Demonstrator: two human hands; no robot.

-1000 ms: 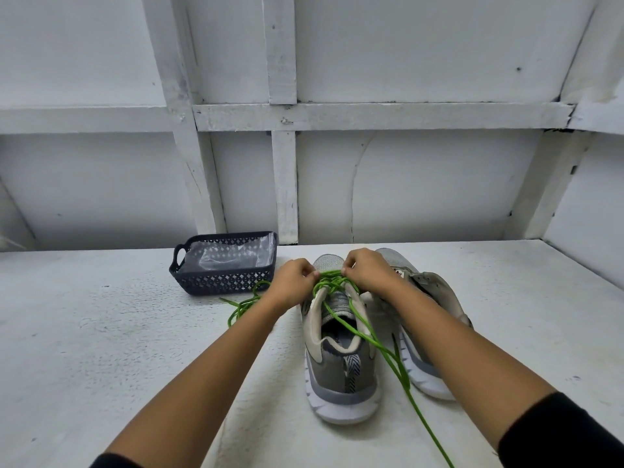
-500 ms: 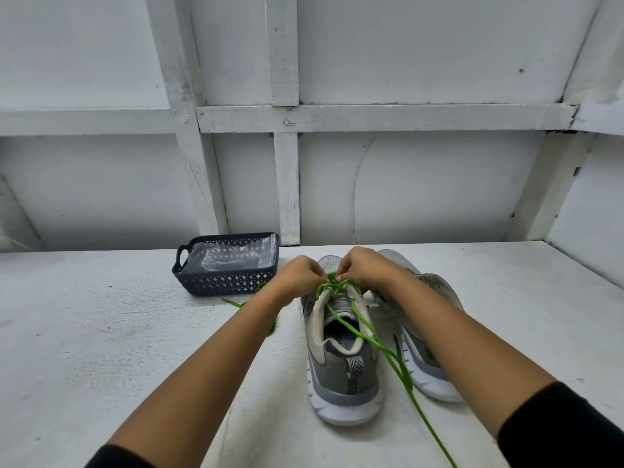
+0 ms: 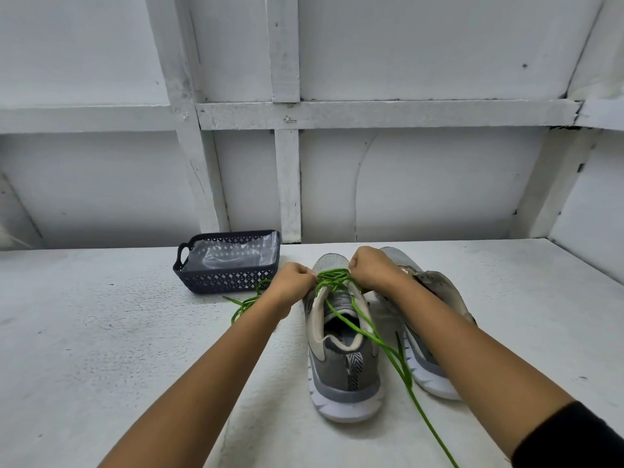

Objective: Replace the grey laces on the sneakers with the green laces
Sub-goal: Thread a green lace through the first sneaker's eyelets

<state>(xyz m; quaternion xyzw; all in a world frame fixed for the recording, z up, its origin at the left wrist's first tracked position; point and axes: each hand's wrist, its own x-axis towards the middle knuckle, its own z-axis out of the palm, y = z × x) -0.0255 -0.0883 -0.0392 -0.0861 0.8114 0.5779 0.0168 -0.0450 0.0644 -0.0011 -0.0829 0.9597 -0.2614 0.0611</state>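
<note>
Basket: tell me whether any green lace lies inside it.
No: the basket holds only clear plastic, while the green lace lies on the table in front of it.

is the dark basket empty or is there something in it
Not empty: crumpled clear plastic lies inside the dark basket; what lies under it, cannot tell.

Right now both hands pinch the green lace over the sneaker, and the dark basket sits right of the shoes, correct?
Not quite: the head view shows the dark basket left of the sneakers, not right. Left hand and right hand do pinch the green lace.
</note>
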